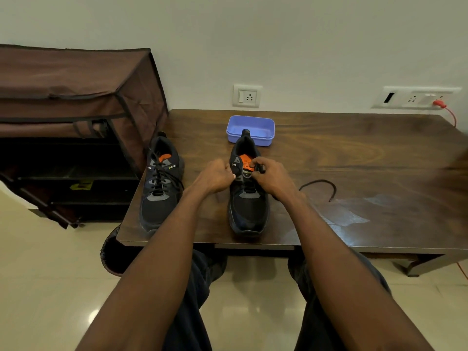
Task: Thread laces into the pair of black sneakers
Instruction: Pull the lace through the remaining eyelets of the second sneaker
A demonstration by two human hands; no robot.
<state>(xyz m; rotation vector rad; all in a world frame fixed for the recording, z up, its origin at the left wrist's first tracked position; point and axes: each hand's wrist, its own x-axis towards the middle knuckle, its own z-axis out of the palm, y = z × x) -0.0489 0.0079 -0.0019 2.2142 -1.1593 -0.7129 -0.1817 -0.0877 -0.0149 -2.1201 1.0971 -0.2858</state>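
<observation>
The unlaced sneaker [248, 198] stands near the worktop's [354, 153] front edge, toe almost at the lip. Both hands pinch at its upper eyelets: the left hand [215, 177] on its left side, the right hand [272, 177] gripping the black lace [326, 187], which trails right across bare wood. The laced sneaker [160, 183] sits left, against the worktop's left edge. A blue tub [250, 130] lies just behind.

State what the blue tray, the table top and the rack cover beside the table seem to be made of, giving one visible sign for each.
Blue tray: likely moulded plastic, with an even colour, rounded corners and a soft sheen.
Table top: wood or wood-look laminate, with dark swirling grain and glossy reflections.
Rack cover: brown fabric, matte, creased and sagging, edged with dark binding.
</observation>
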